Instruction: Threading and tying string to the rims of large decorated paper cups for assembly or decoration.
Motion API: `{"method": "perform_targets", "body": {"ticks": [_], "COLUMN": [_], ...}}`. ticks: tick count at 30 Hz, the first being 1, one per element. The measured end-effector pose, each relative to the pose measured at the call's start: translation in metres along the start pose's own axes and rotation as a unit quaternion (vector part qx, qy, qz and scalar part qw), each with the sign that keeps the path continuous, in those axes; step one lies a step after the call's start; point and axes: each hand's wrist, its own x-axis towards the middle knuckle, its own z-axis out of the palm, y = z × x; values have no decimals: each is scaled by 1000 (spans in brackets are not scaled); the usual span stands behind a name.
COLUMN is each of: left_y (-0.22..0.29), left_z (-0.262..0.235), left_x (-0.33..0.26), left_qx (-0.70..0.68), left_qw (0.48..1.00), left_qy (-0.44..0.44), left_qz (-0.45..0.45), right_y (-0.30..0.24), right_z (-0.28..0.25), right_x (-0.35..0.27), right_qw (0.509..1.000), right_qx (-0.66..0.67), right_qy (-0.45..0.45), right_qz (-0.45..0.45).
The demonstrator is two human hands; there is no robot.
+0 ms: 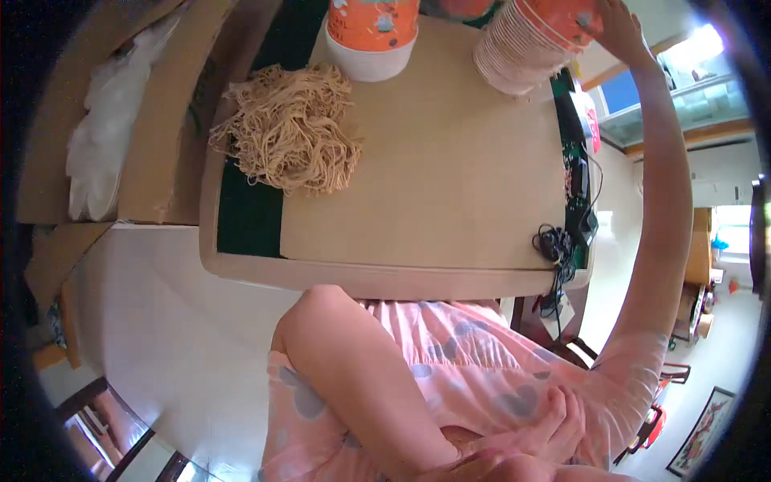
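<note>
Head view: right hand [618,28] reaches the far tabletop [450,185] edge — grip closed on the tilted stack of paper cups [526,40]. Left hand [554,426] rests in the lap, fingers loosely curled, holding nothing. Bundle of tan strings [289,128] lies untouched — no cup separated yet.

My right hand [614,28] rests on a stack of paper cups [530,40], their ribbed rims matt and pale, the printed sides orange and slightly glossy. My left hand [554,426] lies on soft pink cloth [474,361] with a grey printed pattern. The table top [450,169] looks like smooth, matt beige laminate. The bundle of strings [289,128] is rough, fibrous tan twine. The boxes [144,112] are dull brown cardboard, holding crinkly white plastic [100,145]. The cables [554,241] are black plastic.
</note>
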Motion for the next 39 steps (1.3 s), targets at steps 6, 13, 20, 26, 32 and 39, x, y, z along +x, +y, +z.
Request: {"method": "perform_targets", "body": {"ticks": [6, 13, 20, 26, 32, 39], "left_y": [3, 56, -19, -77, -128, -201], "left_z": [10, 35, 36, 42, 34, -6], "left_x": [-15, -4, -33, -37, 2, 50], "left_qx": [4, 90, 75, 47, 15, -9], "left_qw": [999, 992, 949, 925, 921, 916], "left_qy": [-34, -75, -6, 28, 68, 88], "left_qz": [-2, -44, -306, -377, -384, -390], "right_y": [9, -299, -208, -144, -215, -70], "right_z": [77, 88, 210, 221, 198, 308], "right_x": [-51, -275, -255, -203, -160, -121], "right_qw": [918, 545, 652, 662, 569, 541], "right_qx": [326, 816, 713, 651, 811, 706], "right_qy": [227, -184, 88, 237, -86, 262], "right_qz": [-6, -56, 242, 286, 102, 374]}}
